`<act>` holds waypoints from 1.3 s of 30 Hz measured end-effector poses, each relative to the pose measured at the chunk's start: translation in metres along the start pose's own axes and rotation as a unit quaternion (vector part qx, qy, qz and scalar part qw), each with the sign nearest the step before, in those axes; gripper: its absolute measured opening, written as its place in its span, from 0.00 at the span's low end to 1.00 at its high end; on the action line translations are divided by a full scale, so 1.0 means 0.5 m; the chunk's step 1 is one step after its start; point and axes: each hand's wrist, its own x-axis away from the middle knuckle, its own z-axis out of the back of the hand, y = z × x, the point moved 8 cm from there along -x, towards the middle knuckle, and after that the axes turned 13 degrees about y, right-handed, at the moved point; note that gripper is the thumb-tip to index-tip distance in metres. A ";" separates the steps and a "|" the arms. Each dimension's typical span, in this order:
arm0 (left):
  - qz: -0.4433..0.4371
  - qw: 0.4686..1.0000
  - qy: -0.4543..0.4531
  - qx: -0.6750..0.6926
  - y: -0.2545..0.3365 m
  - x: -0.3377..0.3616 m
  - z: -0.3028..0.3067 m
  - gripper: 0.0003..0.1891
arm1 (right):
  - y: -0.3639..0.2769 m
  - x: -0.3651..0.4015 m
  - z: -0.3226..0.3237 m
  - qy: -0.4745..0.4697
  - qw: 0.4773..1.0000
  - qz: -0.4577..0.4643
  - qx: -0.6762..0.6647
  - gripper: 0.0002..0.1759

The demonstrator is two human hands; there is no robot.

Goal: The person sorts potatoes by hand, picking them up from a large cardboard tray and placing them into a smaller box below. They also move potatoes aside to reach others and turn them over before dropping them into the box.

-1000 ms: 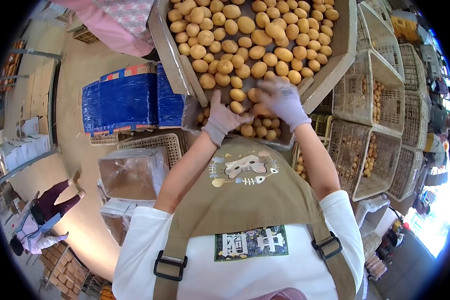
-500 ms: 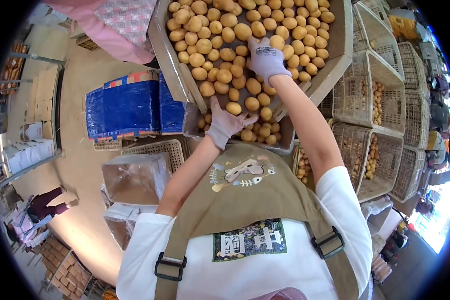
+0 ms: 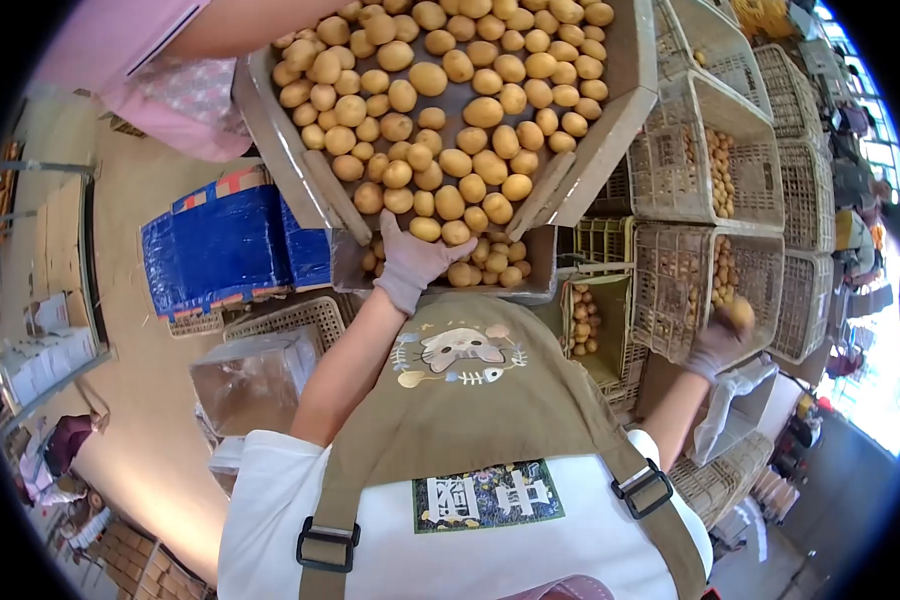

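Observation:
A wooden-sided tray (image 3: 610, 120) full of yellow-brown potatoes (image 3: 450, 203) narrows toward me. At its mouth is my left hand (image 3: 415, 262), in a pale glove, fingers spread and open against the lowest potatoes. Just below the mouth, a grey bin (image 3: 542, 262) contains more potatoes, partly hidden by my left hand and apron. Out to the right, my gloved right hand (image 3: 718, 345) is closed on a single potato (image 3: 738, 313). It is over the near edge of a plastic crate (image 3: 660, 295) with potatoes inside.
More plastic crates (image 3: 705, 165) line the right side, several with potatoes. A green-lined crate (image 3: 598, 335) stands beside my apron. To the left are blue-wrapped boxes (image 3: 220, 240) and a plastic-covered carton (image 3: 250, 385). Another person's pink sleeve (image 3: 160, 45) reaches over the tray's far left.
My right hand has left the tray and swung right to the crates with a potato. My left hand stays at the mouth. The view has shifted, and the other person's arm now extends over the tray.

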 end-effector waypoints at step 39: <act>-0.020 0.997 0.073 -0.006 -0.014 0.013 0.028 0.50 | 0.325 0.687 -0.887 -0.552 0.783 -0.051 0.281 0.28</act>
